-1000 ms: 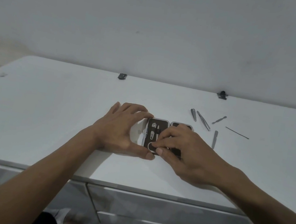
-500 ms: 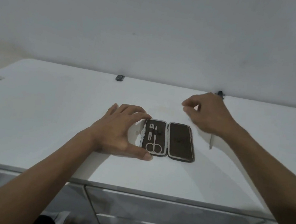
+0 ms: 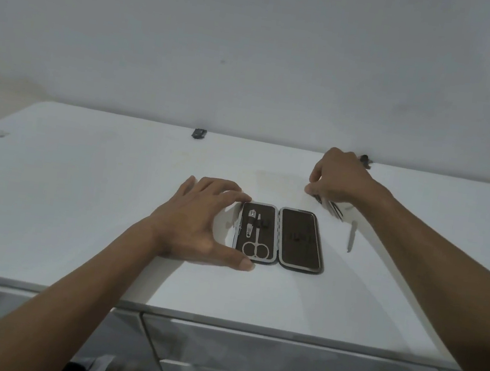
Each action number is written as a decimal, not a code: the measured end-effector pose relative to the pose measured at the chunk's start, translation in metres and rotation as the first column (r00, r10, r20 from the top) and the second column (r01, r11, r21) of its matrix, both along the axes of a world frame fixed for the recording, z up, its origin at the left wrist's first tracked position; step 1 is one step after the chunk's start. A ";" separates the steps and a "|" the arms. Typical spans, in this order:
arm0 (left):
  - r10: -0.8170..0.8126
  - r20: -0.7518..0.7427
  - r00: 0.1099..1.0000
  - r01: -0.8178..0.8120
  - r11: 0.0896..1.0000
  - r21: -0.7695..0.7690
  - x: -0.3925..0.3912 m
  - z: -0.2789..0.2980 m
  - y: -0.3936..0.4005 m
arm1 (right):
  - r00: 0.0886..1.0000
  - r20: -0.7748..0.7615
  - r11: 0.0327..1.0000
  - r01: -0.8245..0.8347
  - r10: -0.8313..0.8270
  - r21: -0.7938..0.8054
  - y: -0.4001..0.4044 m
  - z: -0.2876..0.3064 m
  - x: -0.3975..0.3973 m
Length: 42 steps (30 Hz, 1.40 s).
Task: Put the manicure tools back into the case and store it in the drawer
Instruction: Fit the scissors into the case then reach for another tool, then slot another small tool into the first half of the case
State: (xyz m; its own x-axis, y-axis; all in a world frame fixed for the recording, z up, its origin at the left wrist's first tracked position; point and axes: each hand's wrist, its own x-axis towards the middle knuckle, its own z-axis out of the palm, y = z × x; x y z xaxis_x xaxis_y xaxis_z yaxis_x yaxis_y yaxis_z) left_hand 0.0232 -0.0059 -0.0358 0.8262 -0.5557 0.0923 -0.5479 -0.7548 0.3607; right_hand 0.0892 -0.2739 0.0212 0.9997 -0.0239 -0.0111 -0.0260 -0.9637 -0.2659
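White countertop (image 3: 78, 210) carries the open case (image 3: 280, 236), pinned flat between the left hand's (image 3: 198, 226) spread index finger and thumb, nothing gripped, so slots stay reachable. Right hand (image 3: 340, 182), arm extended, fingers pinched on thin metal tools (image 3: 332, 208); file (image 3: 351, 239) lies loose below them. Scissors (image 3: 256, 240) and clipper (image 3: 250, 223) already slotted.

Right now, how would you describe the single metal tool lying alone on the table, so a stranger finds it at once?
Start at the open dark case in the middle of the white table. Look just right of its empty right half, near the right forearm. There lies a slim grey metal tool, pointing away from you; unlike the scissors in the case, it lies bare on the table, untouched.
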 end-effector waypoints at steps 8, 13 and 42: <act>0.009 -0.006 1.000 -0.009 1.000 0.001 0.000 0.000 0.000 | 0.994 -0.109 0.911 0.022 0.025 0.413 -0.004 0.015 -0.009; 0.009 -0.004 1.000 -0.009 1.000 0.005 0.001 -0.001 0.000 | 0.985 -0.147 0.724 0.036 0.091 0.689 0.000 0.022 -0.023; 0.019 0.015 1.000 -0.019 1.000 0.019 0.002 -0.003 0.000 | 0.986 0.060 0.868 -0.167 0.157 0.468 0.040 -0.003 -0.050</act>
State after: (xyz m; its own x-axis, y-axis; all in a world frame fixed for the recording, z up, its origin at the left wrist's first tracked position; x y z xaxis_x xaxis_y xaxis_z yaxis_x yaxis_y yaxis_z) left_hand 0.0253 -0.0063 -0.0386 0.8353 -0.5416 0.0947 -0.5387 -0.7718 0.3379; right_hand 0.0391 -0.2335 0.0180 0.9892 0.1413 0.0391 0.1293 -0.7149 -0.6872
